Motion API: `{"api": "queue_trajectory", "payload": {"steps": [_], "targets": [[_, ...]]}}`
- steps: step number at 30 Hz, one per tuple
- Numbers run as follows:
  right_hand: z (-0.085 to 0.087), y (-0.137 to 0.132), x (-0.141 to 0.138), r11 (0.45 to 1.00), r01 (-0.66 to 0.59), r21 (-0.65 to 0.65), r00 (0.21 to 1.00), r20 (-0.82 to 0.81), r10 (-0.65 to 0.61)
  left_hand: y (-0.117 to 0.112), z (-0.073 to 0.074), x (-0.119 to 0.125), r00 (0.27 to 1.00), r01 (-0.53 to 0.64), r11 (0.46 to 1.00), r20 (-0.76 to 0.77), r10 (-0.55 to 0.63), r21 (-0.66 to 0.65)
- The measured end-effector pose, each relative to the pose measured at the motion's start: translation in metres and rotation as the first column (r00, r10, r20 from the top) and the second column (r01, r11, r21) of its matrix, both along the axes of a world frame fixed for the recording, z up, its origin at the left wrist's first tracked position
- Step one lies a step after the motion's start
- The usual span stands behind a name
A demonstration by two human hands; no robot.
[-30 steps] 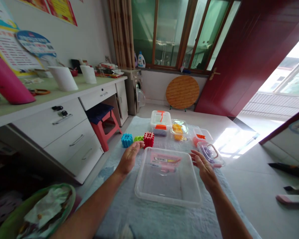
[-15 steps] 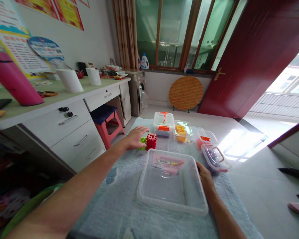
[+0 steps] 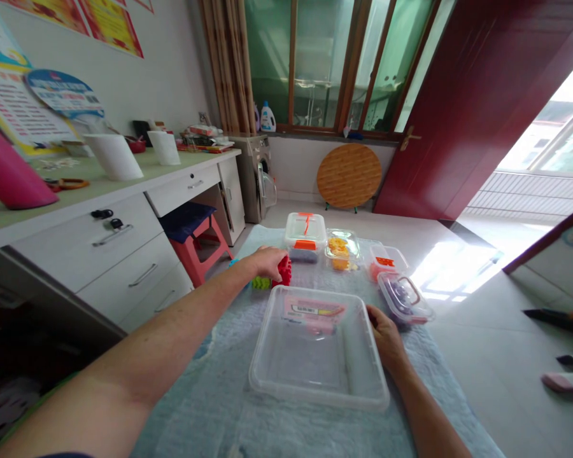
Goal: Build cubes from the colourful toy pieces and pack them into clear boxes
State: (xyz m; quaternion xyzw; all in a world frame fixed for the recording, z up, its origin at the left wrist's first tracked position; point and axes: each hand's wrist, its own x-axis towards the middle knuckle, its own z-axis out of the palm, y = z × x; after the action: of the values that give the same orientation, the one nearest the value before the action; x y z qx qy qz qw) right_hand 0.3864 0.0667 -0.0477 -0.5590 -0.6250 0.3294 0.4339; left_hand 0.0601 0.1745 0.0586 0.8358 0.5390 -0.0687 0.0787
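My left hand (image 3: 268, 261) reaches over a red toy cube (image 3: 283, 272) with notched edges, its fingers closed on the top and near side. Green toy pieces (image 3: 260, 282) lie just left of the cube, and a bit of blue shows behind my wrist. A large clear plastic box (image 3: 315, 346), lidless and with a printed label on its far wall, stands on the blue cloth (image 3: 205, 394). At its right wall, my right hand (image 3: 382, 331) grips the side, some fingers hidden behind the rim.
Behind the box stand a lidded container with orange clips (image 3: 305, 235), a clear container of yellow pieces (image 3: 341, 249), one with red pieces (image 3: 386, 261) and one with purple contents (image 3: 403, 296). Left are a desk (image 3: 124, 203) and a pink stool (image 3: 198, 245).
My left hand has moved right from beside the green pieces onto the red cube and closed on it. The right hand stays at the box's side. The view has shifted slightly.
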Motion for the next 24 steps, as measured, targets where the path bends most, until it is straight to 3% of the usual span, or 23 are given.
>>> {"api": "queue_trajectory", "payload": {"steps": [16, 19, 24], "targets": [[-0.007, 0.001, 0.002, 1.000, 0.001, 0.024, 1.000, -0.018, 0.000, 0.008, -0.004, -0.005, 0.995, -0.006, 1.000, 0.104, 0.005, 0.017], [-0.009, 0.002, 0.003, 1.000, 0.013, 0.022, 1.000, -0.014, -0.013, 0.007, 0.005, -0.005, 0.994, -0.002, 0.998, 0.112, -0.005, 0.059], [-0.011, 0.003, 0.004, 1.000, 0.005, 0.016, 1.000, -0.017, -0.005, -0.010, 0.034, -0.004, 0.966, 0.044, 0.988, 0.245, -0.079, 0.146]]}}
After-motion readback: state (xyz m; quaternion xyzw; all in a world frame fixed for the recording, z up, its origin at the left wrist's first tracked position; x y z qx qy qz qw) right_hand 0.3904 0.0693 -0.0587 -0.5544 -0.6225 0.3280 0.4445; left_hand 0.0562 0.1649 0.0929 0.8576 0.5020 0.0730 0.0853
